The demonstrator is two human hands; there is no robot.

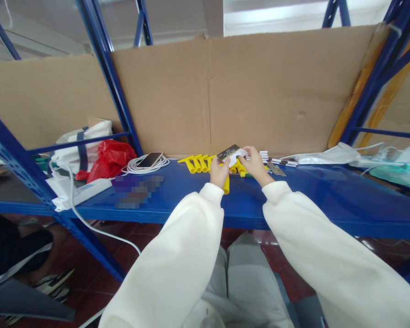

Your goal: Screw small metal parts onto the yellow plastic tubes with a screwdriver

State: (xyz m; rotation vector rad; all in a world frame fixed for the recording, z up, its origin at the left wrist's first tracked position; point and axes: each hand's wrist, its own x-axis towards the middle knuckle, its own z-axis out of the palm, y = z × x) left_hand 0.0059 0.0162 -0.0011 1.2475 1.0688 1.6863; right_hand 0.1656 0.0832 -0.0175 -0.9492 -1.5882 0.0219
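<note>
Above the back of the blue shelf, my left hand [220, 172] is closed on the lower left of a small flat black packet [229, 151] with pale print and a yellow edge. My right hand [254, 163] pinches a white paper-like piece [237, 157] at the packet's right side. Whether the two are joined, I cannot tell. Several yellow T-shaped plastic tools [197, 164] lie in a row behind and left of my hands. Another yellow handle [226, 186] shows just below them. To the right rest a flat grey metal plate [276, 169] and small white-and-black packs [263, 156].
A phone [150, 160] lies on a coiled white cable [131, 169], near a red plastic bag [111, 159] and a white power strip [85, 192]. A white plastic bag [324, 156] lies at right. Cardboard [259, 91] walls the back; blue posts [111, 73] frame the shelf. Another person's leg [17, 246] shows lower left.
</note>
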